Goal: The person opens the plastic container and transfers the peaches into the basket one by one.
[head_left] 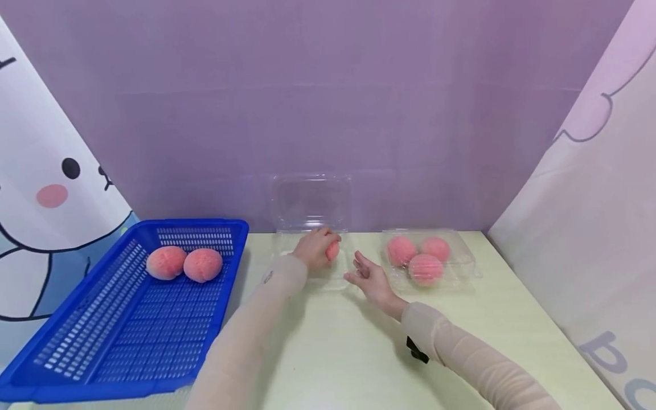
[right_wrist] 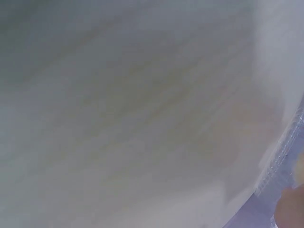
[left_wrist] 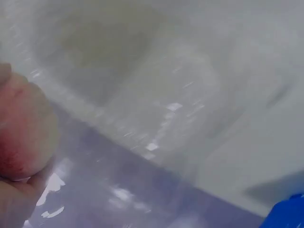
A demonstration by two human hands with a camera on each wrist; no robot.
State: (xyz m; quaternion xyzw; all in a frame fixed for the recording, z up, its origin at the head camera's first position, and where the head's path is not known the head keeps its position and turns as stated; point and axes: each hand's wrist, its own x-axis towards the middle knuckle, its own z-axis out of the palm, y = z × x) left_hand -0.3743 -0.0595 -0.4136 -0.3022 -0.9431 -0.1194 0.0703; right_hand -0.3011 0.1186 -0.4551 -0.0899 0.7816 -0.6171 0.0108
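My left hand (head_left: 316, 248) grips a pink peach (head_left: 332, 250) over an open clear plastic box (head_left: 328, 283) in the middle of the table. In the left wrist view the same peach (left_wrist: 26, 126) shows at the left edge, held between fingers and thumb. The box's lid (head_left: 312, 199) stands raised at the back against the purple backdrop. My right hand (head_left: 374, 281) hovers at the box's right side with fingers spread and nothing in them. In the right wrist view only a blurred fingertip shows at the lower right.
On the right, another clear box (head_left: 463, 256) holds three pink peaches (head_left: 426, 270). A blue plastic basket (head_left: 154, 330) stands at the left with two peaches (head_left: 203, 265) near its far end. Purple cloth (head_left: 328, 114) rises behind the table.
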